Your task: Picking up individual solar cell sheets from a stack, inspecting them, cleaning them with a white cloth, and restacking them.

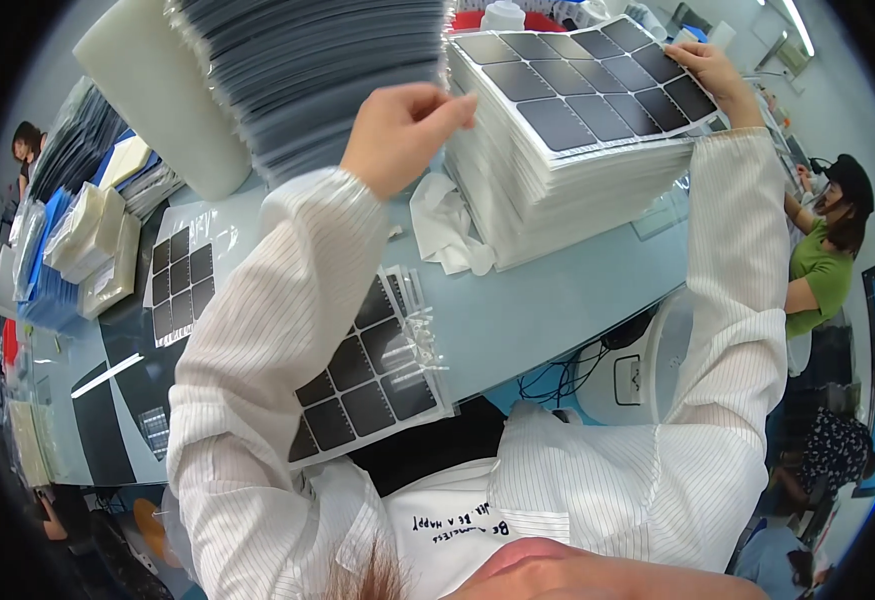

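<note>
My right hand (pixel 715 78) grips the far right edge of a white-bordered sheet of dark square panels (pixel 592 85). This sheet lies over a tall stack of white sheets (pixel 557 190), its near edge slightly raised. Left of the stack, my left hand (pixel 402 135) hangs with its fingers curled in and its thumb pointing toward the stack. Whatever its fingers may hold is hidden. A crumpled white cloth (pixel 447 225) rests against the stack's left side. Under my left forearm, partly covered, are more sheets of dark squares (pixel 382 375) in clear film.
A high pile of dark grey sheets (pixel 287 70) rises behind my left hand, beside a large white roll (pixel 162 95). Wrapped packs (pixel 92 235) and another dark-square sheet (pixel 183 280) lie at left. A red tray (pixel 477 20) stands behind the stack. A person in green (pixel 825 265) is at right.
</note>
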Tool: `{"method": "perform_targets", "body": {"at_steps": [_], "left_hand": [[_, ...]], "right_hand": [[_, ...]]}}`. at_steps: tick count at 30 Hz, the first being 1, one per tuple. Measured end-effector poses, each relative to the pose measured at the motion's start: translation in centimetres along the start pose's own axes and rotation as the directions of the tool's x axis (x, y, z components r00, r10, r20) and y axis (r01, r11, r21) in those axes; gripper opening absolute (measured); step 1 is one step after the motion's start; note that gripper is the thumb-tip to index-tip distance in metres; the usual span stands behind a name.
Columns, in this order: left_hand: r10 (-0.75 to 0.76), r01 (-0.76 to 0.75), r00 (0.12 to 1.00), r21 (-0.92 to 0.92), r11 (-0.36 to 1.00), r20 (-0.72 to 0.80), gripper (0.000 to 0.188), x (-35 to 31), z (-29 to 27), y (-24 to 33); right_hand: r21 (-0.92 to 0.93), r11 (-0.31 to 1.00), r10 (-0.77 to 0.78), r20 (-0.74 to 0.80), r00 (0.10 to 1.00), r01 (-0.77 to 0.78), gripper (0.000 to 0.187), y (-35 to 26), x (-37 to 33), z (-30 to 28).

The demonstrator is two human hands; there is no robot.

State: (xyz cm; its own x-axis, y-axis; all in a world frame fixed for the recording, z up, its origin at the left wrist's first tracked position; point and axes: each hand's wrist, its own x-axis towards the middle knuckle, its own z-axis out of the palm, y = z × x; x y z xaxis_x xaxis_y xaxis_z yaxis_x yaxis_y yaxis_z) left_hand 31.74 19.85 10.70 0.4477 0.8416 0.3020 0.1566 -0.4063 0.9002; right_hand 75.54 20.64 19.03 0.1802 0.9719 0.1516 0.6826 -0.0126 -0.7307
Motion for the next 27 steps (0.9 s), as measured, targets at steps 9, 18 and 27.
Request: {"method": "perform_targets", "body": {"at_steps": [9, 18, 27], "left_hand": [[0.013, -0.171, 0.95, 0.481, 0.86, 0.313, 0.02, -9.8, -3.5, -5.2], [-0.012, -0.138, 0.975, 0.644, 0.752, 0.223, 0.057, -13.7, -3.4, -8.6], [-0.012, -0.052, 0.993, 0.542, 0.839, 0.115, 0.041, -13.7, -3.5, -9.4]], "right_hand": [[0.07, 0.997, 0.024, -0.02, 1.0, -0.022, 0.029, 1.0, -0.8, 0.9], [-0.192, 0.977, 0.061, -0.164, 0.985, -0.092, 0.034, 0.5, -0.9, 0.7], [-0.358, 0.812, -0.581, -0.422, 0.696, 0.46, 0.026, -11.6, -14.3, 10.4]]}}
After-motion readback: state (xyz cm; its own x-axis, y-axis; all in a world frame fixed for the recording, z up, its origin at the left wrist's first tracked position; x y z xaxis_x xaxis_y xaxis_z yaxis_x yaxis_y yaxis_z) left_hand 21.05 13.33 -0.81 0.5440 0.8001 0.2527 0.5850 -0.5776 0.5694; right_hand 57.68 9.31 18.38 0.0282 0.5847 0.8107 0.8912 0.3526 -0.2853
